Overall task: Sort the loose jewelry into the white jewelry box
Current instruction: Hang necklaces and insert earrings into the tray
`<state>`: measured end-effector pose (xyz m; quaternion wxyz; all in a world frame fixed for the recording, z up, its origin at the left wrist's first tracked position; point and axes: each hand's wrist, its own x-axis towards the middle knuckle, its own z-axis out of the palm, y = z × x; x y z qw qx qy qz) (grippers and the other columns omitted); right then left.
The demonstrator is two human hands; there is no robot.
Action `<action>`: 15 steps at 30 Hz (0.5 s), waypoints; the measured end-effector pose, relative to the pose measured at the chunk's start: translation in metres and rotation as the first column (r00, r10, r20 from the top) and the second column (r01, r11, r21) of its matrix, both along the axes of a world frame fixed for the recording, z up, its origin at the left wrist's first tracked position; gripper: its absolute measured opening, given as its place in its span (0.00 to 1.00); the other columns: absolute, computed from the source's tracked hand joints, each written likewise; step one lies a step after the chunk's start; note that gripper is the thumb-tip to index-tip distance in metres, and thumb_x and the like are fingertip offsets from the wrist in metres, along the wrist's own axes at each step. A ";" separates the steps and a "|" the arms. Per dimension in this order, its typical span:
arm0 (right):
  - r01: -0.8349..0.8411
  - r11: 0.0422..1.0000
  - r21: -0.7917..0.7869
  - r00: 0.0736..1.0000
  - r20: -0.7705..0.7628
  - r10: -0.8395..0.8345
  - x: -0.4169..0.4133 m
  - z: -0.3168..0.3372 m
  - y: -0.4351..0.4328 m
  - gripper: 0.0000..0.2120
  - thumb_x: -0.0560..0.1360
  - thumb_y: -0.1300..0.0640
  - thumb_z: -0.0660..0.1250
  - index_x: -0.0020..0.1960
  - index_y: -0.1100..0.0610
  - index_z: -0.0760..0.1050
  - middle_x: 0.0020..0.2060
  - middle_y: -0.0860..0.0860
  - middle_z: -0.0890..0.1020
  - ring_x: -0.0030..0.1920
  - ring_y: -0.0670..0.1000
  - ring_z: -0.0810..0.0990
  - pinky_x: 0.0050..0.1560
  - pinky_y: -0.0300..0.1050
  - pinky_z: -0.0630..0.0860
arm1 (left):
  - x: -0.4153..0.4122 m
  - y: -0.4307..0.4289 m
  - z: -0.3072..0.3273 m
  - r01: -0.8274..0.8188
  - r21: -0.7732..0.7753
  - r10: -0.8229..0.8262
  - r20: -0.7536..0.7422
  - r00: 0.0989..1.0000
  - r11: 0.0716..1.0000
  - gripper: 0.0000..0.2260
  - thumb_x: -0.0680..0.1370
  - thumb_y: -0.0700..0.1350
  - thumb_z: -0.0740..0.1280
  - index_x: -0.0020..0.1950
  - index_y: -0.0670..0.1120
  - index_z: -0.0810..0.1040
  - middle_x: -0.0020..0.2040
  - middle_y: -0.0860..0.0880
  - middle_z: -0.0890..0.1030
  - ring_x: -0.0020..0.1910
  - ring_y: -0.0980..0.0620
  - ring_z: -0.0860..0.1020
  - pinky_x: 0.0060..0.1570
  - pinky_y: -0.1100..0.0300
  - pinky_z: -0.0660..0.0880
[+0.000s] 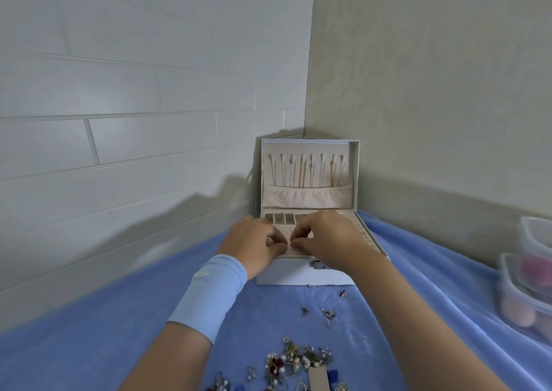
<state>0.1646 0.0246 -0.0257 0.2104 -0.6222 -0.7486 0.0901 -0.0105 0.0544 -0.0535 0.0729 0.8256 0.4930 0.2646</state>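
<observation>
Loose jewelry (298, 363): heaped on the blue cloth (119, 331) at the near edge of the surface; pearl, gold and red pieces tangled together; a beige card (319, 378) lies among them
Stray pieces (327, 313): a few small items lie apart on the cloth, between the heap and the box
Sleeve (209, 298): pale blue band round the left wrist; the right forearm is bare
Left hand (254, 241): over the front left of the box tray; fingers (279, 248) curled, tips down on the perforated panel (288, 235); whether they hold anything cannot be told
Right hand (331, 238): over the front right of the tray; thumb and forefinger narrowed to a pinch at the panel, just beside the left fingertips; any piece between them is too small to tell
White jewelry box (298, 274): stands on the cloth in the wall corner; small open compartments (279, 217) behind the panel
Lid (355, 175): upright; necklaces (303, 171) hang in a row, their ends tucked in a gathered pouch (307, 196)
Clear containers (528, 271): stacked at the far right, pink items inside
</observation>
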 end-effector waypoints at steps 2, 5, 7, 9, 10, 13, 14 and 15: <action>-0.015 0.999 -0.030 0.999 0.040 0.016 -0.001 0.002 -0.001 0.04 0.76 0.52 0.71 0.45 0.46 0.84 0.39 0.45 0.85 0.34 0.45 0.83 0.38 0.43 0.80 | 0.000 0.000 0.000 0.003 0.003 -0.003 0.008 1.000 1.000 0.06 0.76 0.51 0.69 0.49 0.57 0.85 0.43 0.59 0.74 0.53 0.52 0.72 0.57 0.55 0.69; -0.020 0.997 -0.073 0.998 0.062 0.025 -0.001 0.004 -0.002 0.05 0.76 0.50 0.69 0.45 0.45 0.85 0.38 0.46 0.86 0.31 0.42 0.83 0.40 0.43 0.81 | 0.000 0.000 -0.001 0.000 0.003 0.000 0.009 1.000 1.000 0.06 0.76 0.51 0.69 0.50 0.57 0.85 0.44 0.58 0.75 0.54 0.52 0.72 0.58 0.55 0.69; -0.020 0.996 -0.092 0.998 0.060 0.025 -0.001 0.003 -0.002 0.06 0.77 0.50 0.68 0.45 0.44 0.85 0.38 0.45 0.86 0.31 0.42 0.83 0.39 0.42 0.79 | 0.000 0.001 -0.001 -0.002 -0.002 0.002 0.013 1.000 1.000 0.07 0.77 0.50 0.69 0.52 0.56 0.85 0.47 0.57 0.78 0.55 0.52 0.72 0.59 0.56 0.69; -0.009 0.997 -0.076 0.999 0.048 0.012 -0.001 0.003 -0.001 0.06 0.76 0.50 0.69 0.45 0.44 0.85 0.39 0.44 0.85 0.35 0.45 0.83 0.39 0.42 0.78 | -0.001 0.001 -0.002 0.003 -0.008 -0.003 0.013 1.000 1.000 0.08 0.78 0.50 0.68 0.55 0.55 0.84 0.51 0.55 0.80 0.56 0.52 0.73 0.59 0.56 0.70; -0.002 0.997 -0.071 1.000 0.025 0.004 -0.001 0.002 -0.001 0.05 0.76 0.51 0.70 0.45 0.44 0.85 0.38 0.44 0.85 0.36 0.46 0.83 0.39 0.42 0.78 | -0.001 0.001 -0.002 0.009 -0.018 -0.009 0.026 1.000 1.000 0.09 0.78 0.49 0.68 0.56 0.55 0.84 0.52 0.55 0.81 0.56 0.52 0.74 0.60 0.56 0.70; 0.019 0.998 -0.068 0.999 -0.033 -0.021 0.000 0.002 -0.002 0.05 0.75 0.52 0.71 0.44 0.45 0.86 0.38 0.43 0.85 0.37 0.45 0.82 0.39 0.42 0.78 | -0.003 -0.002 0.000 0.024 -0.025 -0.022 0.089 0.996 0.999 0.08 0.78 0.47 0.69 0.56 0.56 0.83 0.51 0.58 0.81 0.53 0.54 0.74 0.59 0.57 0.71; 0.021 0.998 -0.065 0.999 -0.040 -0.024 0.002 0.003 -0.002 0.04 0.75 0.53 0.72 0.45 0.45 0.86 0.39 0.43 0.85 0.37 0.44 0.81 0.38 0.40 0.77 | -0.004 -0.004 0.001 0.027 -0.017 -0.025 0.105 0.994 0.999 0.07 0.77 0.47 0.69 0.53 0.56 0.82 0.49 0.59 0.80 0.50 0.56 0.74 0.56 0.59 0.71; 0.018 0.998 -0.053 0.999 -0.047 -0.021 0.003 0.005 -0.003 0.04 0.75 0.54 0.72 0.46 0.46 0.86 0.40 0.43 0.85 0.38 0.43 0.80 0.38 0.38 0.75 | -0.004 -0.007 0.003 0.033 -0.013 -0.031 0.128 0.991 0.999 0.06 0.77 0.46 0.69 0.50 0.57 0.82 0.46 0.60 0.80 0.46 0.59 0.73 0.53 0.61 0.71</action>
